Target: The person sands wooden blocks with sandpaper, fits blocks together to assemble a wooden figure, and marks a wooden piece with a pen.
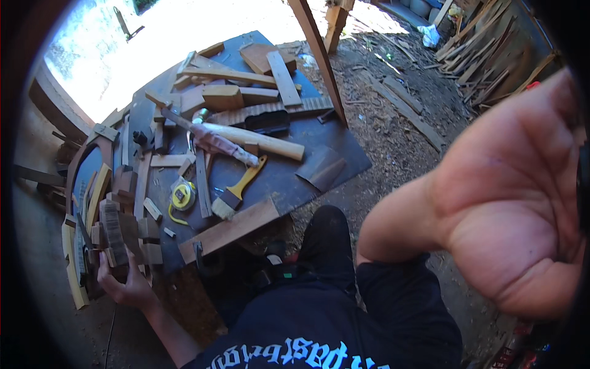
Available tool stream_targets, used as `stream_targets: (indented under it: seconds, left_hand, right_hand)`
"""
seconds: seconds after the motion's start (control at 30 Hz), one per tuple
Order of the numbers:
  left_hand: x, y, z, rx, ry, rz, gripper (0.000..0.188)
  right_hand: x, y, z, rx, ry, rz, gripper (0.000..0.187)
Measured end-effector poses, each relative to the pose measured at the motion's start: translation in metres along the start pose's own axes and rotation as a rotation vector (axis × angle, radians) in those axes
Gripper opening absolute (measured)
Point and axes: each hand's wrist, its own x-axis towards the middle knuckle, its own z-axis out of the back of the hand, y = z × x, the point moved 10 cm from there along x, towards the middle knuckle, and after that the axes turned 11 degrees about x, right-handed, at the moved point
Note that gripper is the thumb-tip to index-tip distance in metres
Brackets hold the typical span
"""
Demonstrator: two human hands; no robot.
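At the lower left, my left hand [128, 286] reaches up to the table's edge. Its thumb and a finger lie on either side of a wooden block with a ridged face [112, 224], gripping its lower end. More brown wooden blocks [149, 240] crowd beside that hand. My right hand [516, 203] is raised very close to the camera on the right, palm showing. Its fingers run off into the dark rim, so whether they hold anything is hidden.
On the dark table [270, 184] lie a paintbrush with a yellow handle [246, 181], a yellow tape measure [182, 194], a cloth-wrapped tool [215, 140] and several wood pieces. A wooden post [319, 58] rises past the table's far right. Scrap wood [476, 52] is heaped behind.
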Motion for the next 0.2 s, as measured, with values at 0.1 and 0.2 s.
stream_targets:
  seconds: [0.1,0.2]
  left_hand:
    - [-0.008,0.029,0.022,0.143,-0.030,-0.009,0.050]
    - [-0.019,0.041,0.016,0.135,-0.039,-0.019,0.054]
  right_hand:
    - [-0.023,-0.041,0.001,-0.018,-0.087,-0.021,0.048]
    - [-0.021,-0.051,-0.010,-0.003,-0.049,-0.032,0.048]
